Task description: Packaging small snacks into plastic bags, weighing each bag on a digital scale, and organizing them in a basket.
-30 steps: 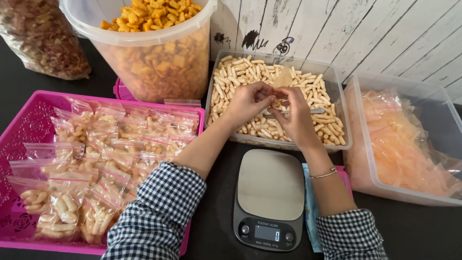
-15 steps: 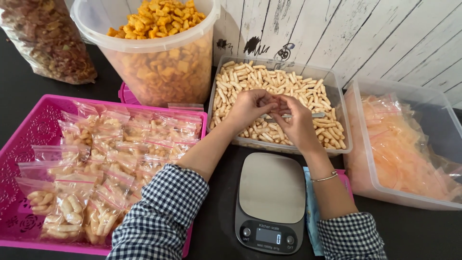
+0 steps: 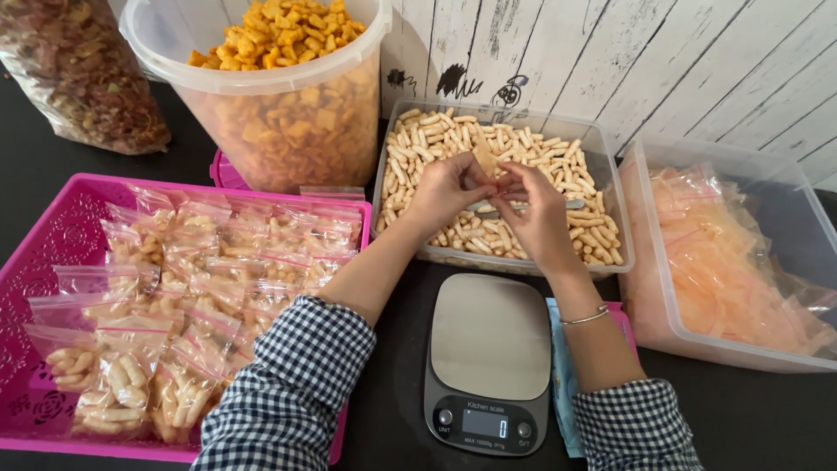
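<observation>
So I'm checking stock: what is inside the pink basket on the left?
The pink basket holds many small clear zip bags filled with pale finger-shaped snacks, piled in overlapping rows. The left sleeve covers its near right corner, and whatever lies under the top bags is hidden.

Illumination was bright, even and diffuse, with colours fully saturated. Shadows were soft and short beneath the hands and around the kitchen scale (image 3: 489, 362). The scale's steel plate showed a dull sheen without harsh glare. Focus was sharp throughout; the frame edges showed slight wide-angle bending.
</observation>
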